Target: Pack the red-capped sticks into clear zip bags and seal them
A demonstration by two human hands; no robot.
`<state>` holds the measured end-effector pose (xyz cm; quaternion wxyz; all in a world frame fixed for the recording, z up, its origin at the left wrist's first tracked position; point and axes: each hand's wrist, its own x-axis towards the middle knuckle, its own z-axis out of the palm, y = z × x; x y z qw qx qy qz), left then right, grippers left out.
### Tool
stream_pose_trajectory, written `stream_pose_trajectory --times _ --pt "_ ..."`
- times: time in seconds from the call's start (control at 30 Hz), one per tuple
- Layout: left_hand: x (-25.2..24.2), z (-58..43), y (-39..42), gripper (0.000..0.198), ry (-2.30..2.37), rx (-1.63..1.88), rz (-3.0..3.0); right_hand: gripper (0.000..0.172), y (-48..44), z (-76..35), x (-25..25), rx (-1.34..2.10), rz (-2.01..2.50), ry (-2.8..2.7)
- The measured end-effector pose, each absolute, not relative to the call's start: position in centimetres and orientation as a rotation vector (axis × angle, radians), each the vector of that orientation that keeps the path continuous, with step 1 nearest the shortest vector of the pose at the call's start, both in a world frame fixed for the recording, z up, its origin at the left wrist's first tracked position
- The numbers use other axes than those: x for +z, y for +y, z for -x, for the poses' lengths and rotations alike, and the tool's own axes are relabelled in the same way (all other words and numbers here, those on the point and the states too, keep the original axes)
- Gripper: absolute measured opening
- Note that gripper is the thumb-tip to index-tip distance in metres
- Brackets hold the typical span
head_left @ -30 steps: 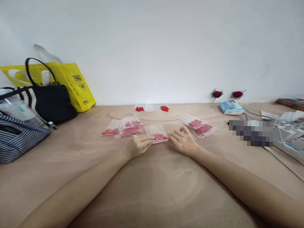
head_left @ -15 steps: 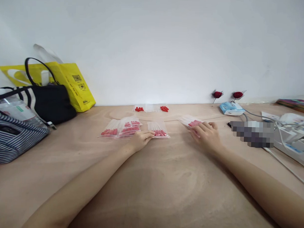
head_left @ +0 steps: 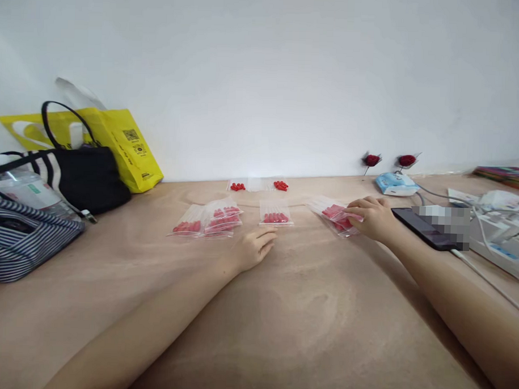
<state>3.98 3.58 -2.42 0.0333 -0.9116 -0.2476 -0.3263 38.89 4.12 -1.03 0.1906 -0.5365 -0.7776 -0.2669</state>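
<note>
Bags [head_left: 275, 206] of red pieces [head_left: 276, 218] are spread over the desk [head_left: 310, 321]. One, the middle bag, is laid alone, its pieces gathered towards the near edge. Several more are overlapped in a left pile [head_left: 218, 220], and others are fanned out in a right pile [head_left: 332, 213]. Farther back, near the wall [head_left: 267, 92], two clusters of red pieces are seen with clear plastic [head_left: 256, 184] between them. By the right hand [head_left: 371, 217], the right pile is touched at its right edge with bent fingers; whether it is pinched cannot be told. Nothing is seen held in the left hand [head_left: 254, 248], which is placed just in front of the middle bag, its fingers loosely extended. On the left side, a striped bag [head_left: 28, 243], a black bag [head_left: 92, 177] and a yellow bag [head_left: 131, 150] are crowded together. On the right, a phone [head_left: 424, 227] is joined by a cable [head_left: 478, 273], and a tissue pack [head_left: 396, 184] is set behind, near two roses [head_left: 372, 160].
</note>
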Motion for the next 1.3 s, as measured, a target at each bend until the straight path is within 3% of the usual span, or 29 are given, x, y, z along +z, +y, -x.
stream_pose_trajectory --times 0.27,0.53,0.8,1.03,1.13,1.2,1.3 --pt "-2.0 -3.4 2.6 0.014 -0.736 -1.06 2.824 0.021 4.5 -36.6 -0.1 -1.041 1.26 -2.23" --pt "-1.8 -3.3 2.1 0.014 -0.68 -1.044 2.867 0.02 -0.3 -31.0 -0.9 -1.04 0.839 -2.331" --pt "-1.0 -2.5 -0.5 0.031 -0.414 -1.031 2.956 0.021 -3.0 -25.3 -1.6 -0.816 0.535 -2.406" --pt "-1.0 -0.7 -0.8 0.022 -0.4 -0.977 2.972 0.019 -1.8 -23.3 -0.9 -0.319 0.586 -2.458" --pt "-0.9 -0.5 -0.7 0.023 -0.384 -0.938 2.886 0.03 -1.6 -25.8 -0.5 -0.085 0.68 -2.483" --pt "-0.8 -0.8 -0.7 0.022 -0.308 -0.921 2.786 0.039 -1.7 -27.6 -0.6 -0.06 0.717 -2.499" --pt "-0.9 -1.3 -0.6 0.017 -0.168 -0.916 2.656 0.034 -2.1 -29.2 -1.2 -0.139 0.732 -2.494"
